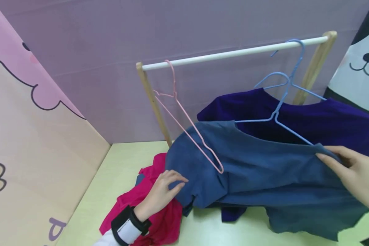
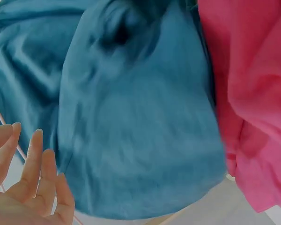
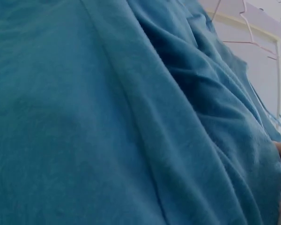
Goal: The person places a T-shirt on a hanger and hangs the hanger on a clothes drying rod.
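Observation:
A slate-blue shirt (image 1: pixel 264 177) lies spread across the table in front of a small clothes rack. My right hand (image 1: pixel 329 157) pinches its shoulder edge at the right, lifting it a little. A blue wire hanger (image 1: pixel 279 102) hangs from the white rod (image 1: pixel 233 53), and its lower arm runs down to the collar beside that hand. My left hand (image 1: pixel 175 182) rests with relaxed fingers on the shirt's left sleeve, above a magenta garment (image 1: pixel 160 218). In the left wrist view the fingers (image 2: pixel 33 187) lie loose beside the blue shirt (image 2: pixel 131 117). Blue cloth (image 3: pixel 107 117) fills the right wrist view.
A pink wire hanger (image 1: pixel 184 119) hangs at the rod's left end, its lower tip over the blue shirt. A dark purple garment (image 1: pixel 335 119) lies behind, under the rack. The pale green table (image 1: pixel 126 160) is walled by printed panels at the left and back.

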### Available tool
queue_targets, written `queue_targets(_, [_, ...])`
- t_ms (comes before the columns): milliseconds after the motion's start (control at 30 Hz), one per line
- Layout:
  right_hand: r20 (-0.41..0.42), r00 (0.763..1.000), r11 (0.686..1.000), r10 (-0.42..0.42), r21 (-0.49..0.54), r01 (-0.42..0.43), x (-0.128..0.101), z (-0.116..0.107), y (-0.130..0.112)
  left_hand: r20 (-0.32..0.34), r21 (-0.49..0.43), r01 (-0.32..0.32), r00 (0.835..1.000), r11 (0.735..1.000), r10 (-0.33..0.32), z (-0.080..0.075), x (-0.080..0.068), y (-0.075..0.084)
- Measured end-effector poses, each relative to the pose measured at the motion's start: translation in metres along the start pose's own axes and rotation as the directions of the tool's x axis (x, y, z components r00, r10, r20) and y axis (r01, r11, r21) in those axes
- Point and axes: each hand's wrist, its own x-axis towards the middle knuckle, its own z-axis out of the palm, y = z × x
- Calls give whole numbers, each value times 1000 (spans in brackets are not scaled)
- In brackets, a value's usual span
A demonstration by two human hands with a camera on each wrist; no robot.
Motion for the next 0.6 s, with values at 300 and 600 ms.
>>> queue_targets(300, [38, 997, 997, 62, -46, -60, 43, -19, -55, 16, 5, 16, 1000, 1000, -16, 1, -1, -3])
queue_targets(600, [113, 983, 987, 143, -88, -133, 92, -26, -62, 19, 3, 27, 999, 1000, -27, -1, -2, -4])
